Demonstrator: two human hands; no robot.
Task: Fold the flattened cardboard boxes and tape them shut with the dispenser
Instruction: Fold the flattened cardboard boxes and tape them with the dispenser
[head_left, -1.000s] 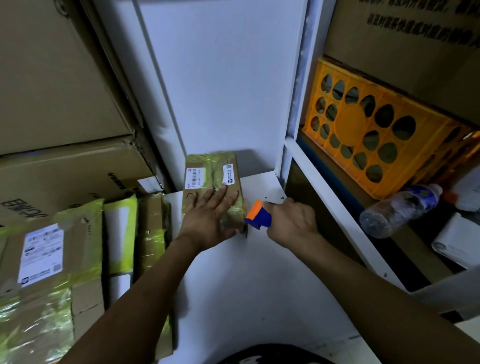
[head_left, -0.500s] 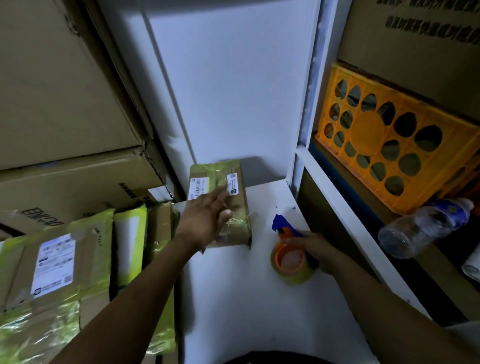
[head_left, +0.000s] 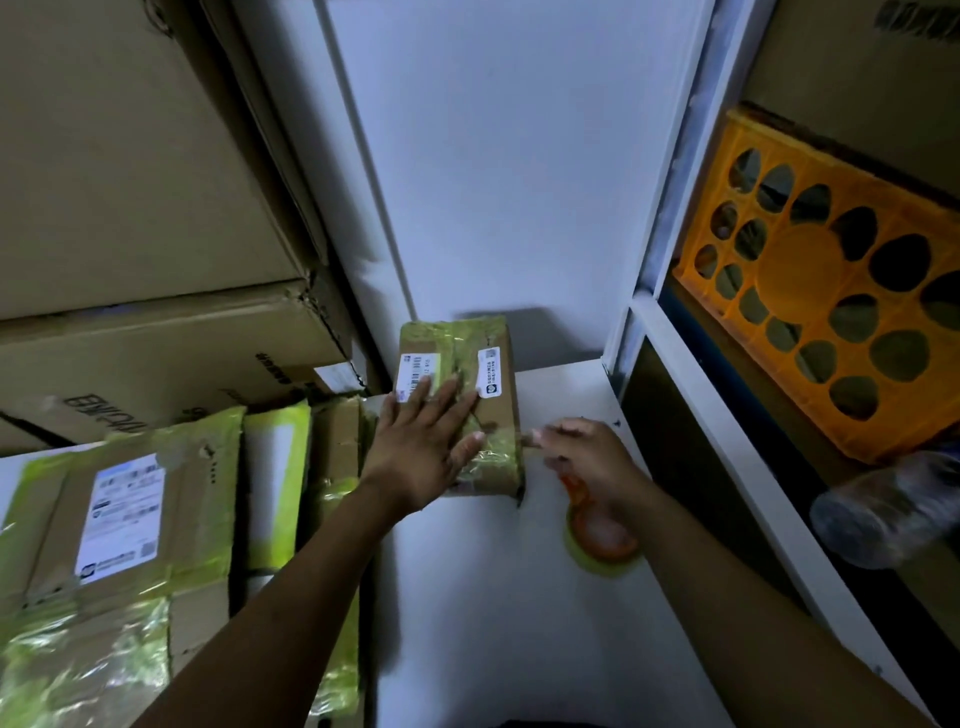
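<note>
Letting go of the dispenser (head_left: 600, 535), now lying on the worktop (head_left: 467, 597), the right hand (head_left: 587, 462) reaches toward the 1 box (head_left: 462, 338) by the wall, its grip loose and empty. The left hand (head_left: 415, 447) presses the box, fingers straight. Taping looks finished. Nearby are 3 taped parcels (head_left: 119, 519), 1 crate (head_left: 810, 312) and 1 bottle (head_left: 883, 514).

small box (head_left: 457, 348): matt brown cardboard banded in glossy, crinkled yellow-green tape
labels (head_left: 415, 366): white paper, smooth
bench (head_left: 467, 597): smooth white top, matt
tape dispenser (head_left: 602, 540): orange plastic, with a shiny yellowish tape roll
crate (head_left: 800, 275): moulded orange plastic, slight sheen
bottle (head_left: 883, 509): clear plastic, blurred
stacked cartons (head_left: 130, 156): dull brown cardboard, creased at one corner
parcels (head_left: 197, 519): cardboard under wrinkled, glossy tape
</note>
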